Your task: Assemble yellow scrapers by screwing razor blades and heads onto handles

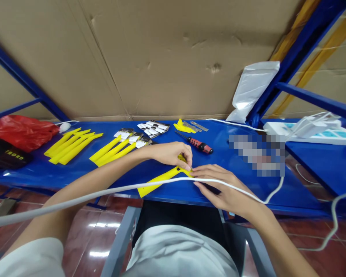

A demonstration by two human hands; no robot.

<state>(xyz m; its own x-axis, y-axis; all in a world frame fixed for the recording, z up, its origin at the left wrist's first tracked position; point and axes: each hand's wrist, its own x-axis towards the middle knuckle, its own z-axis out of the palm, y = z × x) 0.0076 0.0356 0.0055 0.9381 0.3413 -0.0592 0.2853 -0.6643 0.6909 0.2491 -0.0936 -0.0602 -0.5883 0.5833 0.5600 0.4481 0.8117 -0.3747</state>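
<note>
A long yellow plastic handle (158,181) with a forked head lies slantwise near the table's front edge. My left hand (173,154), fingers curled in a pinch, grips the upper part of that head. From the right, my right hand (223,184) holds the other side of the head between its fingertips and thumb. Under the right palm a dark object (210,187) shows in part; its kind is hidden. Just beyond my hands lies a red and black screwdriver (200,144). Small yellow pieces (183,126) and flat metal blades (198,126) lie behind it.
Several yellow handles (72,148) lie at left, beside more handles with cards (112,150). Folded black-and-white cards (153,128) are behind. A red bag (23,132) sits far left, a power strip (314,132) far right. A white cable (103,195) crosses before my forearms. Pixelation hides something at right.
</note>
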